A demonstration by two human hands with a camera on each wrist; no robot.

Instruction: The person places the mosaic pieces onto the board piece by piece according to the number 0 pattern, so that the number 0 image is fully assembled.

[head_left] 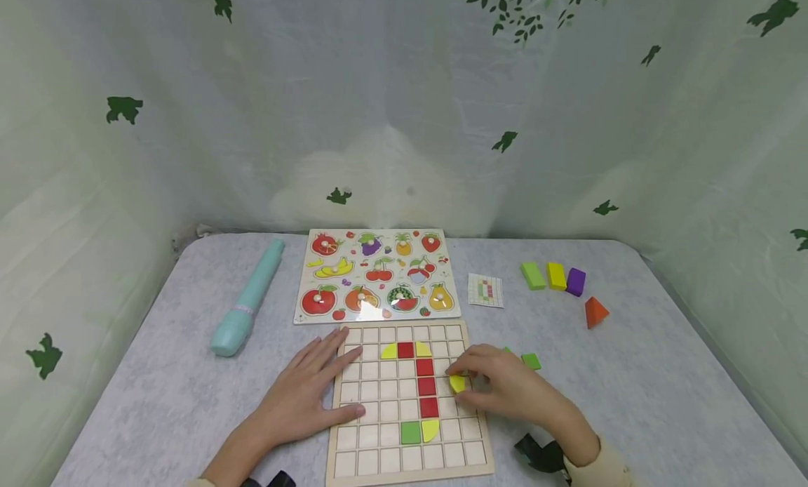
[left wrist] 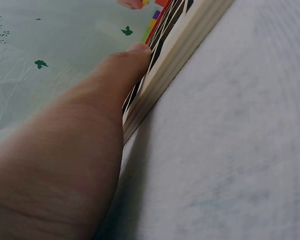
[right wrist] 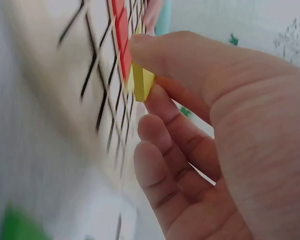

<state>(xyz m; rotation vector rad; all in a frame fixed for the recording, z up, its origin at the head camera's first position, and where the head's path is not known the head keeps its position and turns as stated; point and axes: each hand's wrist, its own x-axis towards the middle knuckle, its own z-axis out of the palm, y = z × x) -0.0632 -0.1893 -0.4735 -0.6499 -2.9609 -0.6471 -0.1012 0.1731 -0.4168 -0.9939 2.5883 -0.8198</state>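
A wooden grid board (head_left: pixel 379 462) lies on the table with flat coloured pieces set in its squares. Several red squares (head_left: pixel 426 387) form a column with one more at its top left, beside rounded yellow pieces (head_left: pixel 388 351). A green square (head_left: pixel 410 433) sits at the lower end. My left hand (head_left: pixel 309 389) rests spread on the board's left edge; its thumb (left wrist: pixel 132 57) touches the rim in the left wrist view. Between thumb and forefinger, my right hand (head_left: pixel 505 382) pinches a yellow rounded piece (right wrist: pixel 140 82) over the board's right side.
Behind the board lies a fruit puzzle (head_left: pixel 389 306), with a small pattern card (head_left: pixel 485 290) to its right. Green, yellow and purple blocks (head_left: pixel 575 282) and an orange-red triangular block (head_left: pixel 595 312) lie farther right. A green piece (head_left: pixel 531 361) is near my right hand; a teal tapered object (head_left: pixel 249 297) lies left.
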